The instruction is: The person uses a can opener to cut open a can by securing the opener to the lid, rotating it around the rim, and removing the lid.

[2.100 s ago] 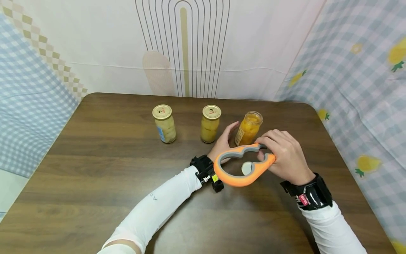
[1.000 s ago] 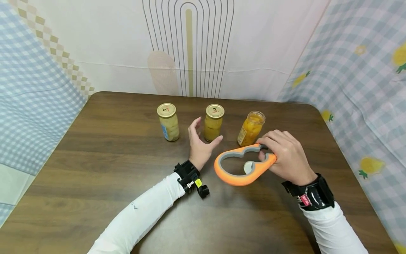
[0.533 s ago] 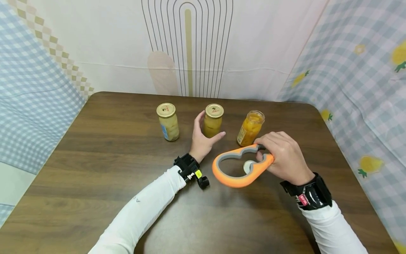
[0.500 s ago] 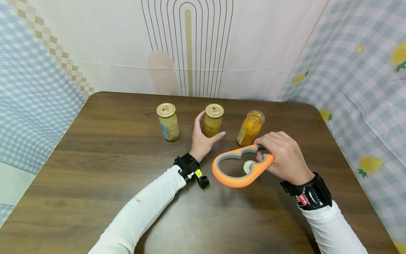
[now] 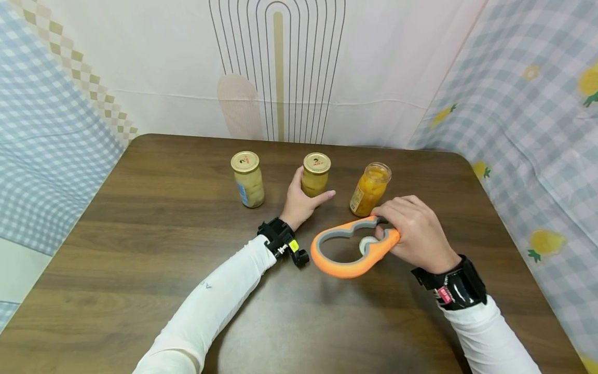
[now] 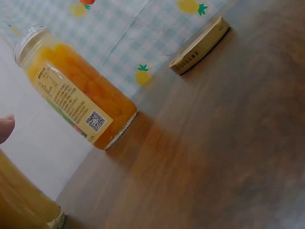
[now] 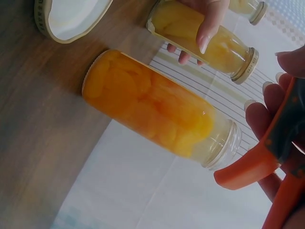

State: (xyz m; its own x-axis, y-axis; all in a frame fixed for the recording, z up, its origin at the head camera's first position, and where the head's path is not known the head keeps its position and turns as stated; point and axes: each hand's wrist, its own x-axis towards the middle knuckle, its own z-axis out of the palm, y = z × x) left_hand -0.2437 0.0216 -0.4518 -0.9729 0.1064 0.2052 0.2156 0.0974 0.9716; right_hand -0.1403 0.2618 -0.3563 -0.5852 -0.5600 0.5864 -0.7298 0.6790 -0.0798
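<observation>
My left hand [image 5: 300, 203] holds the middle jar [image 5: 315, 180], which has pale yellow fruit and a gold lid. In the right wrist view its thumb [image 7: 212, 24] lies across the glass, with other fingers showing behind. My right hand [image 5: 413, 228] grips an orange and grey jar opener [image 5: 343, 269] by its handle ends, holding it over the table. Just beyond that hand stands a lidless jar of orange fruit [image 5: 369, 192], its label visible in the left wrist view. A loose lid [image 6: 200, 46] rests on the table, inner side showing white in the right wrist view.
Another lidded jar [image 5: 248, 182] with pale fruit and a blue label stands to the left. Everything rests on a brown wooden table [image 5: 140, 234]. A white patterned cloth [image 5: 374, 62] hangs behind, and a checked cloth [image 5: 514, 130] hangs on the right.
My left hand has moved left from beside the lidless jar to the middle jar and closed around it. My right hand keeps the jar opener almost in place.
</observation>
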